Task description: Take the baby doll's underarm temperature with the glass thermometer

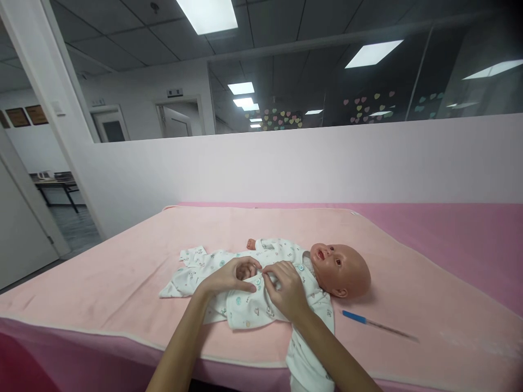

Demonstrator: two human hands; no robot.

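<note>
A baby doll [343,269] lies on its back, its bare head to the right. It wears a white printed baby shirt [249,313] with snap buttons and matching pants [183,280]. Over the doll's belly, my left hand [231,276] curves with thumb and fingers apart, the thumb resting on the shirt. Close beside it, at the chest, my right hand [287,287] pinches the shirt's front edge between thumb and fingertips. One shirt sleeve [308,362] hangs over the near edge of the bed, partly behind my right forearm.
A thin stick with a blue end [354,317] lies right of the doll. Beneath is a peach pad [134,261] on a pink surface [461,234]. A white half wall [286,169] with glass above stands behind; a door [24,212] is at the left.
</note>
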